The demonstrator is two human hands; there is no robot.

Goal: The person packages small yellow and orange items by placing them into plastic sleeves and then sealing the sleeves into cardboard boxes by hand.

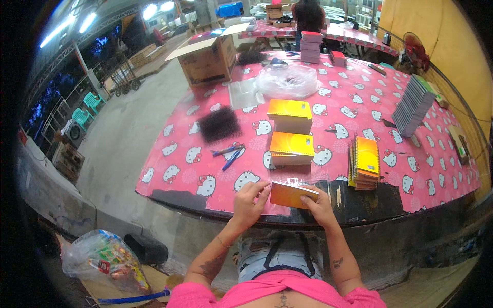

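Observation:
Close to the table's front edge, my right hand (pixel 320 206) grips the right end of an orange notebook (pixel 287 195), thumb on its cover. My left hand (pixel 251 204) is at the notebook's left end. Its thumb and fingers are pinched together there; whatever they hold is too small to make out. Just beyond lie two stacks of yellow-orange spiral notebooks, a nearer stack (pixel 291 144) and a farther stack (pixel 289 109). Another notebook stack (pixel 365 156) is to the right. Left of the stacks are blue-handled pliers (pixel 232 158) and a dark pile of binding coils (pixel 220 124).
A pink cat-print cloth (pixel 169 177) covers the table, torn along the front. Farther back are an open cardboard box (pixel 209 62), a clear plastic bag (pixel 287 81), a tall notebook stack (pixel 413 105) and pink stacks (pixel 310 47). A person (pixel 308 18) stands beyond.

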